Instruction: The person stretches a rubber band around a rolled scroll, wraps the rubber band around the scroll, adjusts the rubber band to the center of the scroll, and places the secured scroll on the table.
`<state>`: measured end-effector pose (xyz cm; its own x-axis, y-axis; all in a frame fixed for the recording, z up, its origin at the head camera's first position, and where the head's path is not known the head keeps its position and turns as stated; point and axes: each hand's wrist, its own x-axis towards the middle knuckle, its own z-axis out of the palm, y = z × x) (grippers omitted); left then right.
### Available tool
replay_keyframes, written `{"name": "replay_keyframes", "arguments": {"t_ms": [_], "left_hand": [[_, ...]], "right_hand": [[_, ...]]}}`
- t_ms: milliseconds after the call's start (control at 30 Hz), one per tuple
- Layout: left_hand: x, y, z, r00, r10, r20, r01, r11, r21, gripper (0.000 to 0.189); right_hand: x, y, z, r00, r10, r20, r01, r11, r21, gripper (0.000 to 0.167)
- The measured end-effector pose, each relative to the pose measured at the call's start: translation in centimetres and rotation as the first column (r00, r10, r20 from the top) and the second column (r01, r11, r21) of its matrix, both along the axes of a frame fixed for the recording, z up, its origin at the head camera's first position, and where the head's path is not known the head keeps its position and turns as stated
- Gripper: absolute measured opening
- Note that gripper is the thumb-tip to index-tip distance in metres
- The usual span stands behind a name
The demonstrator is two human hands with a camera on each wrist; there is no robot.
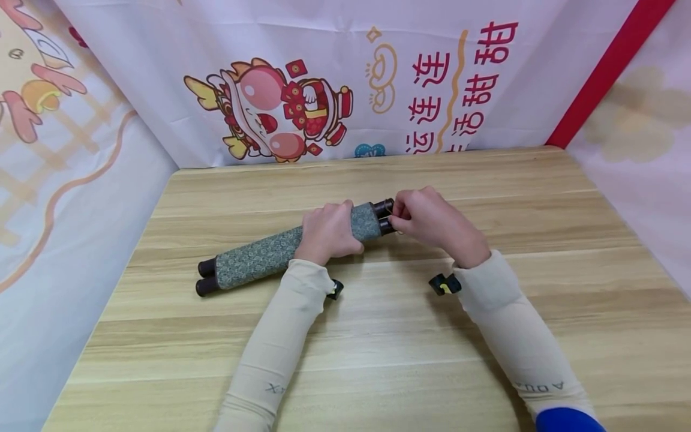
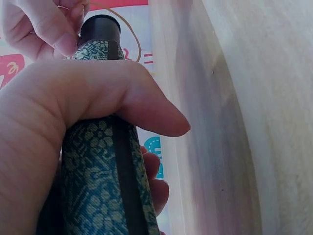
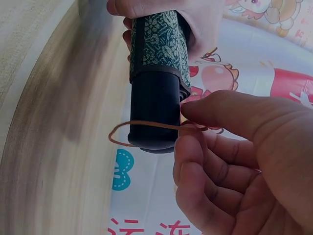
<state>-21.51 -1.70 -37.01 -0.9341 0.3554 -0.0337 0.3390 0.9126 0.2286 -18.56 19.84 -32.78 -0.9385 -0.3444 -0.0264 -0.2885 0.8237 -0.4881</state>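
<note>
A rolled scroll (image 1: 259, 259) in green patterned brocade lies aslant across my view, its two dark rollers (image 1: 207, 286) poking out at both ends. My left hand (image 1: 327, 231) grips it right of its middle, fingers wrapped under and thumb across the top, as the left wrist view shows. At the right end, my right hand (image 1: 429, 217) pinches a thin brown cord (image 3: 146, 123) between thumb and fingers. The cord loops around the dark roller end (image 3: 155, 105) in the right wrist view. Part of it is hidden behind the fingers.
The wood-grain table (image 1: 378, 360) carries the forearms, in pale sleeves (image 1: 281, 342). Behind it hangs a white printed cloth (image 1: 162, 72) with cartoon figures and red characters. Small black wrist mounts (image 1: 445, 284) sit at the cuffs.
</note>
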Motion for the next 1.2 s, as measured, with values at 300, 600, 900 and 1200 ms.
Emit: {"name": "replay_keyframes", "arguments": {"t_ms": [300, 600, 900, 1200], "left_hand": [[0.2, 0.4, -0.2, 1.0, -0.015, 0.004, 0.015, 1.0, -0.02, 0.068], [0.4, 1.1, -0.3, 0.999, -0.044, 0.005, 0.044, 0.998, -0.051, 0.065], [0.6, 1.5, -0.3, 0.998, -0.067, 0.008, 0.067, 0.996, -0.054, 0.065], [0.9, 2.0, -0.2, 0.997, -0.079, 0.021, 0.08, 0.995, -0.061, 0.062]], "right_hand": [[-0.2, 0.0, -0.1, 0.999, -0.029, -0.012, 0.029, 1.0, 0.0, 0.013], [-0.4, 0.3, -0.2, 0.998, -0.056, -0.009, 0.056, 0.998, 0.008, 0.013], [-0.4, 0.5, -0.2, 0.999, -0.052, -0.014, 0.052, 0.999, 0.01, 0.013], [-0.5, 0.7, -0.1, 0.997, -0.076, 0.003, 0.076, 0.997, 0.009, 0.013]]}}
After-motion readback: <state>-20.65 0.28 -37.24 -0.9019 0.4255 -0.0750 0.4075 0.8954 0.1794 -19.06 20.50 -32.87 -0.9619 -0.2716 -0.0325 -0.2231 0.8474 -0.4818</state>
